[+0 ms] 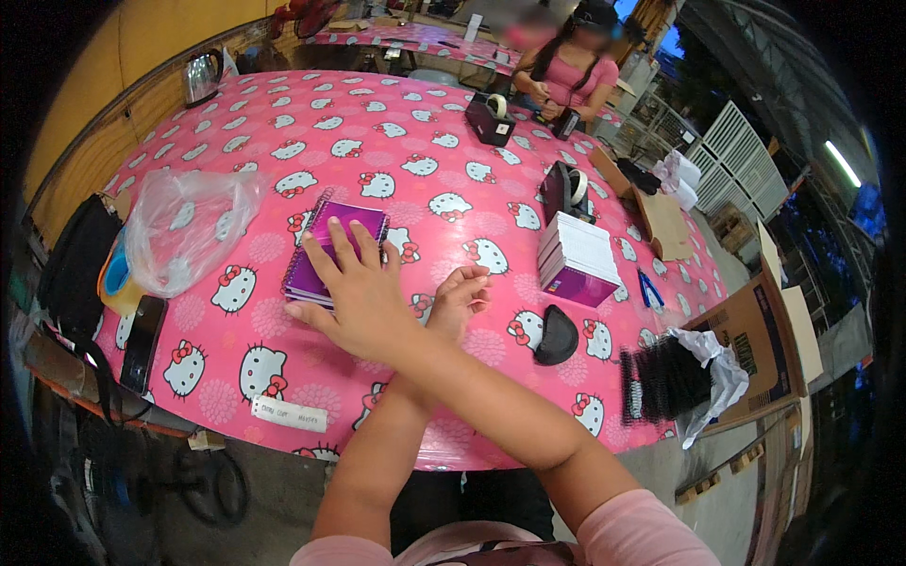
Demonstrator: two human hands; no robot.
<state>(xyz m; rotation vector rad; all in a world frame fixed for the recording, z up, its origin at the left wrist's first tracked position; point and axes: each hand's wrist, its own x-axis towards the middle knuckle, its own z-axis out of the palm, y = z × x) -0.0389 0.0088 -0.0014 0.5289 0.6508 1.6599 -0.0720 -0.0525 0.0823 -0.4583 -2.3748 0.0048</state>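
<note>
My forearms cross, the right over the left. My right hand (354, 288) lies spread and flat on a small stack of purple spiral-bound notebooks (351, 217), covering part of the top cover. To the right of it, my left hand (461, 300) rests above the table with loosely curled fingers and nothing visible in them. Beyond the left hand stands a block of notebooks (578, 259) with white page edges and a purple cover facing me. A black half-round object (556, 336) lies in front of that block.
A pink patterned cloth covers the table (316, 363). Leftward are a clear plastic bag (189, 231) and a black phone (144, 344). Rightward are a tape dispenser (563, 193), blue-handled pliers or cutters (649, 291), black binding coils (665, 382) and a cardboard box (755, 344). A person (576, 75) sits opposite.
</note>
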